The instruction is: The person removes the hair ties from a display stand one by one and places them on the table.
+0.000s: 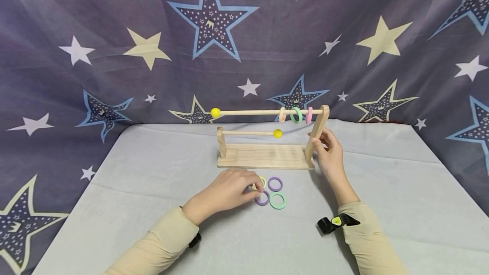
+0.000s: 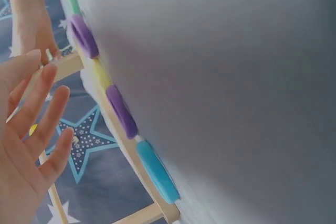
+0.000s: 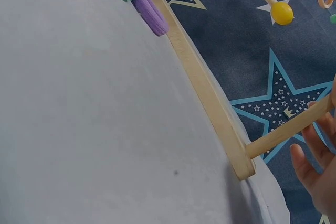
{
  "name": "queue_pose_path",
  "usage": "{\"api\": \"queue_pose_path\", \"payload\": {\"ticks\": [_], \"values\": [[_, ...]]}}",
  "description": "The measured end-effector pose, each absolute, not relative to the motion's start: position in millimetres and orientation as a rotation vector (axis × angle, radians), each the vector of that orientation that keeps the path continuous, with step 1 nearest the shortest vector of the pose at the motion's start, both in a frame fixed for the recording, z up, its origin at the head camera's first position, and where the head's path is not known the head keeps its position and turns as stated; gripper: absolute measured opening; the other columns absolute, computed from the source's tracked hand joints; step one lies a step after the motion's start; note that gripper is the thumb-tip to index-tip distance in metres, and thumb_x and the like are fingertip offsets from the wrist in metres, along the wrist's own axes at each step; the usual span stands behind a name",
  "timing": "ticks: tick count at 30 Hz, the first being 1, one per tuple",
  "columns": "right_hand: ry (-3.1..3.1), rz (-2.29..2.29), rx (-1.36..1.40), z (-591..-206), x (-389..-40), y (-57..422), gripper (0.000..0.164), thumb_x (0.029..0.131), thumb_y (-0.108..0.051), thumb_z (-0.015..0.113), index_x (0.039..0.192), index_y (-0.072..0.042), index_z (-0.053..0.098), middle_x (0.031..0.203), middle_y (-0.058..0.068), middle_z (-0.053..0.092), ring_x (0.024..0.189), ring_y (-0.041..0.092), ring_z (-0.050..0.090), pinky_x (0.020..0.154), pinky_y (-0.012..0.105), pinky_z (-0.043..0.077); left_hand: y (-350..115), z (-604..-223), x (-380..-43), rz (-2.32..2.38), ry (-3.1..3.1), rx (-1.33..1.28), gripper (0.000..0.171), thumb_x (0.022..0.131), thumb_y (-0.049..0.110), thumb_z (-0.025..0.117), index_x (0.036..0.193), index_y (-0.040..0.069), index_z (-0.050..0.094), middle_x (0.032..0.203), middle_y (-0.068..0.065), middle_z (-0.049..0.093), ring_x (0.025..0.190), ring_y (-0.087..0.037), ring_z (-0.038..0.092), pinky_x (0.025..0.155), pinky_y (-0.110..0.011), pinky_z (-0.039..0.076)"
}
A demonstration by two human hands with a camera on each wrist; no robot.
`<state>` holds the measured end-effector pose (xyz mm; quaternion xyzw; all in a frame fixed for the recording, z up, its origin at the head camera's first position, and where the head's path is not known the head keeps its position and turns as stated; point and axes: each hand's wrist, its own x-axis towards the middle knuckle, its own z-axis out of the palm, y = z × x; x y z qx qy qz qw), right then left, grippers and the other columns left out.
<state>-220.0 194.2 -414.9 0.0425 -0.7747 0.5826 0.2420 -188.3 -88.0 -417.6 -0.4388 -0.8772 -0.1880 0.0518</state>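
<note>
My left hand (image 1: 238, 186) hovers over several loose rings, its fingers loosely bent with no ring visible between them. Near its fingertips lie a yellow ring (image 1: 264, 180), a purple ring (image 1: 262, 204), another purple ring (image 1: 282, 185) and a green ring (image 1: 278, 208). A blue ring (image 2: 157, 171) shows only in the left wrist view. With my right hand (image 1: 330, 156) I grip the tall right post (image 1: 318, 133) of a wooden stand (image 1: 267, 162). On its upper rod (image 1: 248, 113) hang peach (image 1: 282, 115), green (image 1: 300, 116) and pink (image 1: 309, 115) rings.
A yellow ball (image 1: 215, 113) caps the upper rod's left end. The lower rod (image 1: 248, 133) extends right from a short post (image 1: 221, 142) to another yellow ball (image 1: 277, 133). Pale cloth (image 1: 153, 160) covers the table; a star-patterned curtain (image 1: 267, 71) hangs behind.
</note>
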Motion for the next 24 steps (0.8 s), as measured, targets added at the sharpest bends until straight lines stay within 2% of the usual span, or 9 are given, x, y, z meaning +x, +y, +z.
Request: {"api": "queue_pose_path", "payload": {"ticks": [6,13,19,24], "values": [[-2.119,1.595,0.111,-415.0,-219.9,194.4,0.035,0.095,0.000,0.060,0.128,0.011,0.055,0.114,0.030,0.065,0.092,0.000,0.057,0.074,0.012,0.045,-82.0,-412.6,-189.4,-0.720,-2.686,-1.233,0.005,0.092,0.025,0.072,0.097,0.025,0.071,0.094,0.014,0.068,0.082,-0.010,0.063,0.074,-0.028,0.050],[-2.125,1.602,0.100,-415.0,-219.5,194.5,0.036,0.096,0.000,0.060,0.130,0.011,0.054,0.114,0.030,0.065,0.093,-0.002,0.057,0.074,0.013,0.045,-74.6,-409.2,-191.1,-0.798,-2.712,-1.077,0.009,0.091,0.023,0.074,0.099,0.026,0.070,0.097,0.013,0.068,0.093,-0.008,0.063,0.080,-0.031,0.051],[-2.128,1.594,0.101,-415.0,-219.4,194.8,0.037,0.096,-0.001,0.060,0.130,0.010,0.054,0.114,0.029,0.065,0.093,-0.002,0.056,0.075,0.013,0.045,-69.3,-405.9,-192.6,-0.874,-2.663,-0.977,0.011,0.091,0.022,0.074,0.101,0.024,0.070,0.099,0.009,0.069,0.094,-0.011,0.063,0.078,-0.031,0.052],[-2.128,1.589,0.103,-414.5,-218.8,194.5,0.036,0.096,0.000,0.060,0.130,0.011,0.054,0.113,0.029,0.065,0.092,-0.001,0.056,0.074,0.013,0.045,-63.3,-402.9,-194.8,-0.942,-2.610,-0.892,0.010,0.092,0.024,0.073,0.102,0.023,0.071,0.102,0.008,0.070,0.097,-0.013,0.064,0.082,-0.032,0.053]]}}
